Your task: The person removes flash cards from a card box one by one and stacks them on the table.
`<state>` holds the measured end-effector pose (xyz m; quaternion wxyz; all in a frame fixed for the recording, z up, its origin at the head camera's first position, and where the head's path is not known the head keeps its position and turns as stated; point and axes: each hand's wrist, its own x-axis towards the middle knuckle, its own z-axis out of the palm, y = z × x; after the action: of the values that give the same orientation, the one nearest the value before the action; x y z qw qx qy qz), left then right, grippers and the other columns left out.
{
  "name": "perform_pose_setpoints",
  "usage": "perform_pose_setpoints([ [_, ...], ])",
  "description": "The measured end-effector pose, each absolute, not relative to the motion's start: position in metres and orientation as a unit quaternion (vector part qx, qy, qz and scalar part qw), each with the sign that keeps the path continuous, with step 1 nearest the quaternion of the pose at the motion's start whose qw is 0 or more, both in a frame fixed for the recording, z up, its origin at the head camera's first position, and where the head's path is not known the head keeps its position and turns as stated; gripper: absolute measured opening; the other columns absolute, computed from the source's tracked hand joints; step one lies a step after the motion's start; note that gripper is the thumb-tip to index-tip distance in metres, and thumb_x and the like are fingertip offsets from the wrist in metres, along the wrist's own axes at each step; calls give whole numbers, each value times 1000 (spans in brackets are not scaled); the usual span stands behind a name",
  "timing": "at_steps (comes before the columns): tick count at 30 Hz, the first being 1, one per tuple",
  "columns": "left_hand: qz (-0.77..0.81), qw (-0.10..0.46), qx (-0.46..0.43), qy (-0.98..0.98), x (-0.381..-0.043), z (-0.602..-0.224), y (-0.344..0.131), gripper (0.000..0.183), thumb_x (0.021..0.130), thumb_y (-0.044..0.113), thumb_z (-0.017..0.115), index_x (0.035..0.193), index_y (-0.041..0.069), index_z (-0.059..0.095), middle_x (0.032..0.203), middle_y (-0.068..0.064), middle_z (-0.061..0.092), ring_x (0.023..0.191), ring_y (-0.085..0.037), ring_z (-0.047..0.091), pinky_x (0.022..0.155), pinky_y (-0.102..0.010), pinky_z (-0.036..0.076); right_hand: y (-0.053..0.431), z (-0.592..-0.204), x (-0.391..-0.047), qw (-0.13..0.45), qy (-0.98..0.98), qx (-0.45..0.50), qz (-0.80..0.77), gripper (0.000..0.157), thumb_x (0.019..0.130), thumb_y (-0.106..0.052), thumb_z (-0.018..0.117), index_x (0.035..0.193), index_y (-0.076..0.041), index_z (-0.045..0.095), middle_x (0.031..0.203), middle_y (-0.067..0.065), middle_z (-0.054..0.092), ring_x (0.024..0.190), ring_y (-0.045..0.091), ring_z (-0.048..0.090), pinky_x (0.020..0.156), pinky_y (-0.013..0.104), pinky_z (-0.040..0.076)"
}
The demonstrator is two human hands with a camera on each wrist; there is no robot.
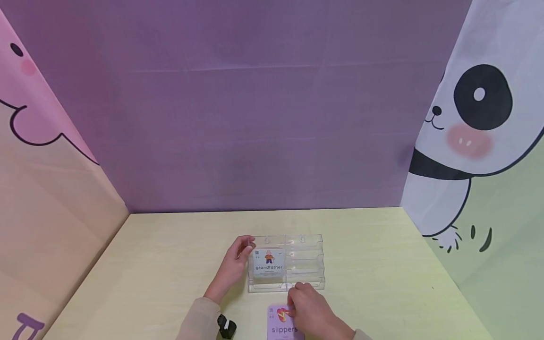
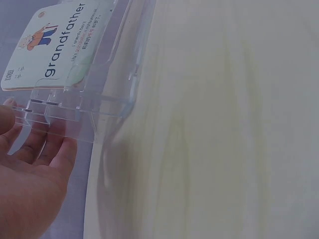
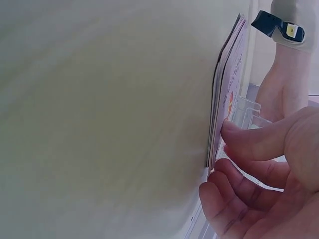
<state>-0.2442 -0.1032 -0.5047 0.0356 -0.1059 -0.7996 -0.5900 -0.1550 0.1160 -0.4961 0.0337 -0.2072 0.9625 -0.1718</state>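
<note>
My left hand [image 1: 233, 264] grips the left edge of a clear plastic card rack [image 1: 303, 264], thumb above and fingers behind the plastic in the left wrist view. A "grandfather" card [image 1: 268, 262] stands in the rack's left column. Just in front lies a small stack of cards topped by a purple "slippers" card [image 1: 280, 328]. My right hand [image 1: 312, 309] pinches at the right side of that top card, its thumb [image 3: 244, 142] on the printed face and the other fingers curled by the edge. The exact contact under the fingertips is partly hidden.
A black device [image 1: 226, 327] is worn at the left wrist, beside the sleeve [image 1: 199, 321]. The pale wooden table [image 1: 170, 264] meets a purple back panel [image 1: 263, 118]. Side panels with cartoon animals, one a panda [image 1: 467, 151], border the table.
</note>
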Motion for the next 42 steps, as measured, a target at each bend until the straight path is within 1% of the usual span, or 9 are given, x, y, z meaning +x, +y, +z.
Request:
perform_pose_setpoints([
  [5, -592, 38, -111, -798, -246, -505, -103, 28, 100, 10, 47, 127, 7, 49, 120, -12, 58, 119, -27, 51, 108, -47, 35, 118, -496, -155, 25, 960, -215, -176, 17, 78, -13, 74, 75, -18, 58, 72, -11, 42, 72, 7, 40, 59, 23, 42],
  [13, -589, 35, -111, -800, -246, -506, -103, 28, 100, 11, 47, 128, 7, 49, 120, -11, 58, 118, -27, 51, 107, -48, 36, 123, -495, -156, -5, 955, -232, -185, 17, 80, -11, 71, 72, -18, 58, 69, -12, 42, 67, 6, 40, 54, 21, 38],
  [21, -587, 39, -115, -800, -248, -507, -104, 29, 100, 10, 46, 128, 5, 48, 120, -13, 58, 117, -27, 52, 107, -47, 37, 120, -486, -160, -1, 953, -223, -206, 17, 83, -16, 71, 72, -19, 58, 67, -12, 42, 67, 6, 41, 57, 20, 38],
  [24, -588, 41, -118, -799, -247, -507, -104, 28, 100, 11, 46, 128, 5, 48, 120, -12, 58, 117, -26, 53, 106, -46, 38, 119, -483, -161, -1, 952, -222, -210, 16, 83, -17, 71, 72, -19, 59, 67, -12, 43, 67, 6, 42, 57, 20, 38],
  [26, -591, 38, -117, -797, -242, -498, -103, 28, 100, 9, 46, 127, 3, 48, 120, -15, 58, 117, -28, 52, 106, -47, 37, 119, -481, -161, -1, 952, -221, -212, 17, 83, -17, 71, 72, -19, 58, 67, -12, 43, 67, 6, 42, 56, 20, 38],
  [30, -589, 39, -119, -798, -242, -498, -102, 28, 100, 8, 47, 127, 3, 48, 122, -17, 57, 118, -29, 52, 107, -46, 37, 118, -479, -159, -9, 952, -222, -212, 17, 82, -18, 71, 71, -20, 58, 68, -13, 43, 67, 5, 41, 56, 19, 38],
  [33, -588, 38, -113, -800, -246, -506, -104, 28, 100, 10, 47, 127, 6, 49, 123, -13, 57, 118, -26, 52, 107, -45, 37, 118, -477, -159, -16, 950, -221, -219, 15, 83, -18, 71, 72, -19, 60, 68, -13, 43, 66, 5, 41, 56, 19, 39],
  [39, -590, 46, -120, -797, -246, -507, -104, 27, 100, 9, 46, 127, 5, 49, 120, -13, 58, 117, -28, 53, 104, -46, 40, 119, -473, -161, -37, 943, -224, -243, 14, 83, -16, 71, 73, -19, 61, 69, -14, 45, 66, 5, 42, 55, 19, 39],
  [42, -591, 44, -115, -797, -246, -507, -104, 26, 100, 9, 46, 126, 6, 50, 119, -11, 59, 117, -26, 54, 105, -44, 39, 119, -472, -162, -49, 939, -228, -252, 14, 82, -14, 71, 73, -18, 61, 70, -14, 46, 66, 4, 43, 55, 18, 40],
])
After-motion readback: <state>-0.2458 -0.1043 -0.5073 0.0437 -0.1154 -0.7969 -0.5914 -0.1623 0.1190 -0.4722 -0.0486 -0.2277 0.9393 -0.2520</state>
